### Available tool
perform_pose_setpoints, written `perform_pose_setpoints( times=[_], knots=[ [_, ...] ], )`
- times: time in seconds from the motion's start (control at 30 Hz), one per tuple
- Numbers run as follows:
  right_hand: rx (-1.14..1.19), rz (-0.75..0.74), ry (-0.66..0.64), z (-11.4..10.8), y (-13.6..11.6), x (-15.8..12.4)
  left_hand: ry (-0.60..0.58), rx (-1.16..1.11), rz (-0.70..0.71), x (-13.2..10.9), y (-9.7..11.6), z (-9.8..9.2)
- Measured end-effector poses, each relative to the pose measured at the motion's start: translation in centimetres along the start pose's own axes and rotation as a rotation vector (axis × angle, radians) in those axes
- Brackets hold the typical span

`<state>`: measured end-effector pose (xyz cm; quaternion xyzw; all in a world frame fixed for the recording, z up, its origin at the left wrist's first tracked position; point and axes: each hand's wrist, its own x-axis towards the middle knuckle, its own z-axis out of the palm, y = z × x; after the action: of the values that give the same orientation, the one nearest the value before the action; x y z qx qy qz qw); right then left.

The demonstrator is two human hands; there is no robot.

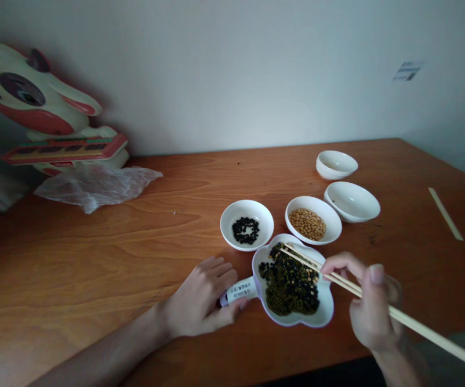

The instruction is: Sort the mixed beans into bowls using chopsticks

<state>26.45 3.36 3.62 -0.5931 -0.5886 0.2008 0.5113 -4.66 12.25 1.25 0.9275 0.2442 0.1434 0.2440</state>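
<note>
My left hand [206, 295] is closed about the handle of a white flower-shaped dish [284, 318] with a lilac rim and a printed label. Mixed green, black and a few yellow beans [291, 279] fill much of this dish. A pair of wooden chopsticks [421, 327] is in my right hand [377, 306], tips together over the beans at the dish's far side; no bean shows clearly between them. Behind the dish stand a white bowl [226, 228] of black beans [245, 231] and a white bowl [334, 231] of yellow beans [307, 223].
Two more white bowls stand at the back right, the nearer bowl [353, 203] with a dark speck inside, the farther bowl [337, 166] behind it. A flat pale strip [445, 213] lies far right. A cow-shaped toy keyboard [66, 145] and a clear plastic bag [99, 188] occupy the left.
</note>
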Motion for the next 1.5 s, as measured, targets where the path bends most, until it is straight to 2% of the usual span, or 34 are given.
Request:
perform_pose_setpoints(
  times=[0.1,0.27,0.57,0.7,0.87,0.97,1.03,1.1,1.2,1.27,1.37,1.5],
  knots=[
    [0.015,0.018,-0.015,0.2,0.1,0.0,-0.008,-0.005,0.004,0.0,0.0,0.0],
    [0.071,0.126,0.057,1.4,0.2,0.5,-0.007,-0.012,0.006,0.1,0.1,-0.2],
    [0.091,0.144,0.145,1.9,0.9,0.9,0.002,-0.017,0.001,0.0,0.1,-0.1],
    [0.105,0.127,0.184,1.8,1.2,0.7,0.006,-0.014,0.006,0.1,0.2,-0.1],
    [0.160,0.090,0.249,0.4,0.3,0.1,-0.008,-0.002,-0.005,0.2,0.1,-0.2],
    [0.257,-0.008,0.284,0.2,-0.9,0.3,-0.012,0.023,-0.014,0.1,0.2,-0.3],
    [0.334,-0.095,0.296,0.8,-1.7,0.8,-0.008,0.038,-0.019,0.1,0.3,-0.3],
    [0.359,-0.134,0.278,2.1,-2.6,1.6,-0.004,0.044,-0.018,0.1,0.4,-0.3],
    [0.299,-0.032,0.181,3.9,-3.4,2.6,-0.004,0.044,-0.019,0.1,0.3,-0.3],
    [0.266,0.027,0.144,4.1,-3.5,2.7,-0.003,0.042,-0.024,0.0,0.2,-0.2],
    [0.256,0.038,0.196,2.7,-3.1,1.7,-0.009,0.033,-0.027,-0.1,0.1,-0.1],
    [0.156,0.118,0.305,-0.5,-1.7,-2.0,-0.017,0.017,-0.023,-0.2,0.1,0.0]
  ],
)
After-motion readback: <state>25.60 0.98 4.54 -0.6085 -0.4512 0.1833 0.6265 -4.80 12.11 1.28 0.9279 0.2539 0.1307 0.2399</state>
